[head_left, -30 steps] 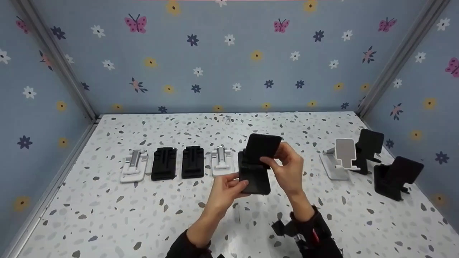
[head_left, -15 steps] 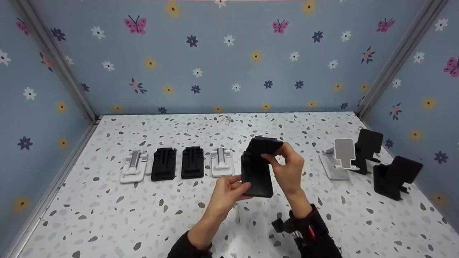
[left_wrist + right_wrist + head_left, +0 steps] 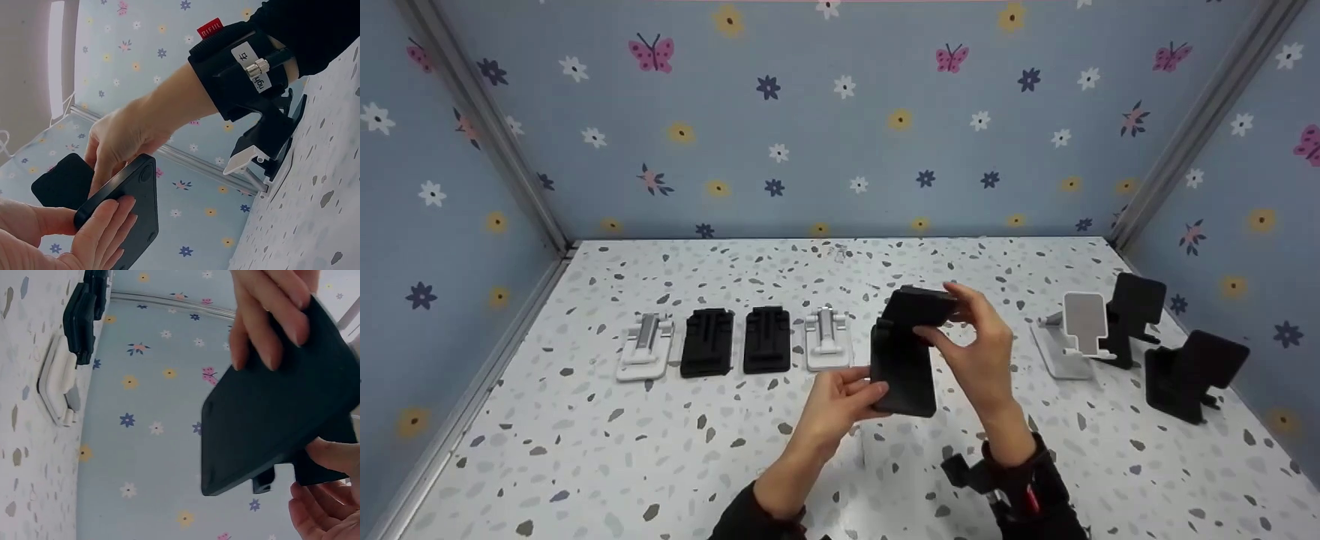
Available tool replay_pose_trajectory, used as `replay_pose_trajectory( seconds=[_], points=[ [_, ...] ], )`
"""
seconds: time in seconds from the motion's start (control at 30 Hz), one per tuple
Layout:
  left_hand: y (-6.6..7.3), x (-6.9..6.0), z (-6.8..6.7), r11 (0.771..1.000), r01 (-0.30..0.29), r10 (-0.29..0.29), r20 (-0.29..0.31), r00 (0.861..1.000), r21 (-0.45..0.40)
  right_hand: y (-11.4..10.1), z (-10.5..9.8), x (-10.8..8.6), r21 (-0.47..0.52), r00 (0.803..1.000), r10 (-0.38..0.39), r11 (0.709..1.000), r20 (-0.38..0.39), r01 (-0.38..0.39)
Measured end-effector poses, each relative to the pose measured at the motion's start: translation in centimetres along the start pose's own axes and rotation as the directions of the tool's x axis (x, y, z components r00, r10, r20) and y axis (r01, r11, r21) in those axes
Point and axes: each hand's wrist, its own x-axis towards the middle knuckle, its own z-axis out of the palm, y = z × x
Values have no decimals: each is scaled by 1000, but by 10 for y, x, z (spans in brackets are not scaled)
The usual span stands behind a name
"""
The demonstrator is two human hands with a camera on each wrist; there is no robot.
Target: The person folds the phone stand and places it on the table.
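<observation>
Stands in folded, intermediate and raised states on a speckled tabletop. Left to right: a white folded stand, nearest the left edge of the tabletop though apart from it; a first black folded stand; a second black folded stand; and a small white folded stand. These four lie flat in a row roughly parallel to the rear edge, with gaps between them.

Next, the left hand grips the base of the held black stand, thumb above and fingers beneath. This stand is lifted clear of the tabletop, over its middle. The right hand pinches the upper plate, which is tilted at an angle to the base.

Toward the right edge, near the rear right corner, are a white raised stand, a black raised stand partly hidden behind it (contact cannot be told), and, closest to the edge, another black raised stand.

Judged by state alone, the handling appears about midway: four stands flat, one between states, three raised and not folded.
</observation>
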Motion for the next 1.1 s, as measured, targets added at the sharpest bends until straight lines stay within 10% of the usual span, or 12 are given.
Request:
replay_pose_trajectory(
  seconds=[0.47,1.1],
  points=[
    [4,1,-3,1000,-11,12,-25,1000,14,-26,-12,25,-81,984,-179,981,0,178],
    [9,6,-16,999,-33,32,-86,996,-9,-29,2,-7,2,953,-302,953,31,302]
  ],
)
